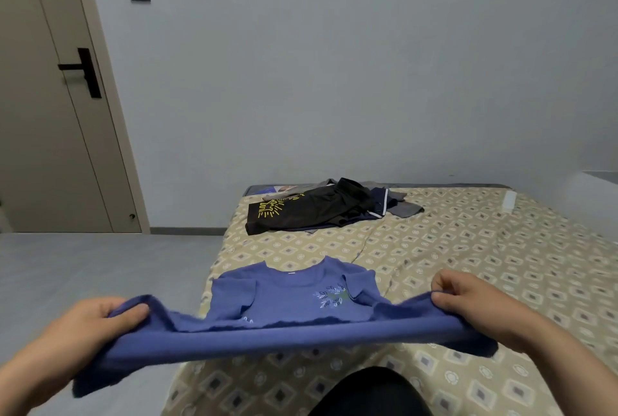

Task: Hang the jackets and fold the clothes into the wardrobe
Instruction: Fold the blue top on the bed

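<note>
A blue-violet knit top with a small leaf embroidery on the chest (287, 298) lies partly on the near end of the bed, its round neckline and short sleeves resting flat on the cover while its lower hem is lifted and stretched into a taut band across the foreground. The left hand (100, 318) is closed around the left end of that hem, thumb on top of the cloth and fingers curled beneath it, out past the bed's edge above the floor. The right hand (468, 298) pinches the right end of the hem, fingers bunched over the fabric, above the bed. The bed's beige cover printed with grey diamonds (468, 248) spreads under the top and away to the right. Well beyond the top, near the far end of the bed, sits a loose heap of dark clothes (321, 208), a black garment with a yellow line drawing uppermost and grey and navy pieces beneath it. A pale grey wall (334, 64) stands behind the bed, and a beige door with a black lever handle (50, 114) is at the left
</note>
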A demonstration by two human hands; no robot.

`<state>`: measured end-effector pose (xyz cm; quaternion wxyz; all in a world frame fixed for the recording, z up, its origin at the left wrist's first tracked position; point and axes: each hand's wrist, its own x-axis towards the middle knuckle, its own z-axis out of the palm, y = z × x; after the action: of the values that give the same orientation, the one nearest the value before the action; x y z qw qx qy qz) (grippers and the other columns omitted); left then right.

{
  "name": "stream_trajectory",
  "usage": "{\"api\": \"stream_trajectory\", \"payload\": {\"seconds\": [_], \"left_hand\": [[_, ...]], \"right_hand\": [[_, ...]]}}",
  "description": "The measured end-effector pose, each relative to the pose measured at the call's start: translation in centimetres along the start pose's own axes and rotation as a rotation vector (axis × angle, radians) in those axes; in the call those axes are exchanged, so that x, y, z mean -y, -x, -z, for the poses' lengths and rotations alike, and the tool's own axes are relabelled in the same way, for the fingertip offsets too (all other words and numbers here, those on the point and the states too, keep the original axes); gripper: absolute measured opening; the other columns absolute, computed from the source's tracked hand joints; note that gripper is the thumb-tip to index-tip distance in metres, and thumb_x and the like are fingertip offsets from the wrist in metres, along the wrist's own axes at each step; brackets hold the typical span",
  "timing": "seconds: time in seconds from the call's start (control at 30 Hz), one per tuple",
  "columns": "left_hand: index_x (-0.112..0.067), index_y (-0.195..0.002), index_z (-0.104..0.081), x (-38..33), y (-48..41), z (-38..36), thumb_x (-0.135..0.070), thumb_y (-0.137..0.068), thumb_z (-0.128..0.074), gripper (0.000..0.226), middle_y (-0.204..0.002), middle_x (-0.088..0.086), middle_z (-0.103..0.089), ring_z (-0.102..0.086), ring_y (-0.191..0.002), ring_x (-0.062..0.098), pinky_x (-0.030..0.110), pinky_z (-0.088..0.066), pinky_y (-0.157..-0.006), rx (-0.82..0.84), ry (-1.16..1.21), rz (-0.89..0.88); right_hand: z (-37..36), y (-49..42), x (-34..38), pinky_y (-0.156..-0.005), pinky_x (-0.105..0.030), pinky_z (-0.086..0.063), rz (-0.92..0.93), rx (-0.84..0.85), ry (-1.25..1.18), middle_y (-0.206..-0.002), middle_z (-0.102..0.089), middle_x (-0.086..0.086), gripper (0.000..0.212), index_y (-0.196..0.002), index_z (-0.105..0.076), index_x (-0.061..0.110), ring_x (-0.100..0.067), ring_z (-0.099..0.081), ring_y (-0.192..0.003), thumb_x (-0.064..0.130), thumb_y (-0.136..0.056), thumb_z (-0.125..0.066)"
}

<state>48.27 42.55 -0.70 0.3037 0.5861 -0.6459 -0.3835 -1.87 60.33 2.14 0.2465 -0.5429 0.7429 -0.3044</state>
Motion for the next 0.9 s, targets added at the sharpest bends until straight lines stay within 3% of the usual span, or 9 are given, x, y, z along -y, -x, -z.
{"api": "stream_trajectory", "payload": {"seconds": [0.07, 0.13, 0.2, 0.23, 0.3, 0.4, 0.57, 0.7, 0.9], "left_hand": [[0.007, -0.071, -0.066, 0.4, 0.2, 0.4, -0.014, -0.090, -0.064, 0.028, -0.069, 0.028, -0.066, -0.058, -0.063, 0.027, 0.039, -0.045, -0.066, 0.100, 0.158, 0.056], [0.001, -0.084, -0.071, 1.1, -0.1, 0.5, -0.033, -0.080, -0.073, 0.035, -0.087, 0.034, -0.068, -0.068, -0.075, 0.038, 0.042, -0.054, -0.072, 0.165, 0.293, 0.085], [-0.002, -0.093, -0.069, 1.3, -0.7, -0.2, -0.041, -0.080, -0.073, 0.041, -0.085, 0.023, -0.073, -0.071, -0.074, 0.034, 0.039, -0.059, -0.069, 0.140, 0.372, 0.077], [-0.002, -0.093, -0.067, 1.1, -1.0, -1.0, -0.032, -0.088, -0.065, 0.030, -0.077, 0.017, -0.073, -0.070, -0.069, 0.031, 0.037, -0.057, -0.067, 0.100, 0.398, 0.067], [0.005, -0.096, -0.065, 1.0, -2.0, -2.6, -0.012, -0.094, -0.054, 0.020, -0.075, 0.020, -0.072, -0.066, -0.071, 0.032, 0.043, -0.050, -0.075, 0.061, 0.381, 0.068], [0.007, -0.097, -0.069, 1.2, -3.5, -4.4, -0.010, -0.092, -0.058, 0.021, -0.092, 0.031, -0.070, -0.065, -0.085, 0.037, 0.054, -0.045, -0.089, 0.124, 0.361, 0.079], [0.001, -0.096, -0.072, 2.4, -6.9, -7.0, -0.008, -0.095, -0.055, 0.018, -0.089, 0.022, -0.074, -0.068, -0.077, 0.028, 0.040, -0.048, -0.076, 0.119, 0.307, 0.103], [-0.005, -0.091, -0.073, 4.1, -10.9, -9.3, -0.008, -0.095, -0.057, 0.016, -0.083, 0.011, -0.076, -0.068, -0.064, 0.014, 0.034, -0.048, -0.068, 0.041, 0.306, 0.106], [-0.013, -0.093, -0.076, 7.5, -19.1, -12.8, -0.020, -0.095, -0.062, 0.016, -0.092, 0.011, -0.075, -0.066, -0.080, 0.025, 0.040, -0.049, -0.077, -0.052, 0.321, 0.181]], "right_hand": [[0.3, 0.2, -0.6, -0.063, -0.027, -0.034, -0.044, 0.115, -0.017, -0.061, -0.052, 0.010, 0.020, -0.074, -0.055, 0.014, -0.007, -0.042, -0.058, 0.006, -0.092, -0.058], [0.4, 0.0, -1.5, -0.063, -0.029, -0.032, -0.090, 0.123, -0.056, -0.063, -0.052, 0.007, 0.020, -0.075, -0.056, 0.014, -0.008, -0.041, -0.059, 0.007, -0.093, -0.058], [0.0, -0.6, -2.4, -0.064, -0.031, -0.031, -0.134, 0.067, -0.101, -0.063, -0.053, 0.006, 0.020, -0.075, -0.058, 0.014, -0.008, -0.041, -0.058, 0.010, -0.095, -0.057], [-0.3, -1.1, -2.8, -0.066, -0.032, -0.032, -0.149, 0.040, -0.111, -0.064, -0.054, 0.006, 0.021, -0.075, -0.059, 0.015, -0.008, -0.041, -0.059, 0.012, -0.096, -0.057], [-1.0, -2.4, -3.2, -0.069, -0.034, -0.033, -0.165, 0.015, -0.112, -0.067, -0.053, 0.005, 0.027, -0.070, -0.058, 0.016, -0.009, -0.042, -0.063, 0.016, -0.097, -0.056], [-2.2, -4.5, -3.3, -0.065, -0.033, -0.032, -0.204, 0.029, -0.111, -0.062, -0.047, 0.006, 0.034, -0.063, -0.054, 0.020, -0.010, -0.040, -0.061, 0.025, -0.096, -0.059], [-4.5, -8.9, -4.9, -0.064, -0.032, -0.037, -0.233, -0.032, -0.044, -0.068, -0.057, -0.001, 0.024, -0.074, -0.059, 0.005, -0.013, -0.048, -0.064, 0.022, -0.091, -0.064], [-7.0, -12.9, -6.4, -0.063, -0.031, -0.040, -0.191, -0.237, 0.111, -0.073, -0.063, -0.003, 0.024, -0.078, -0.056, 0.012, -0.016, -0.055, -0.069, 0.025, -0.098, -0.056], [-9.8, -20.6, -8.9, -0.059, -0.036, -0.037, -0.176, -0.333, 0.231, -0.071, -0.060, -0.001, 0.028, -0.079, -0.048, 0.018, -0.018, -0.055, -0.068, 0.034, -0.102, -0.047]]}}
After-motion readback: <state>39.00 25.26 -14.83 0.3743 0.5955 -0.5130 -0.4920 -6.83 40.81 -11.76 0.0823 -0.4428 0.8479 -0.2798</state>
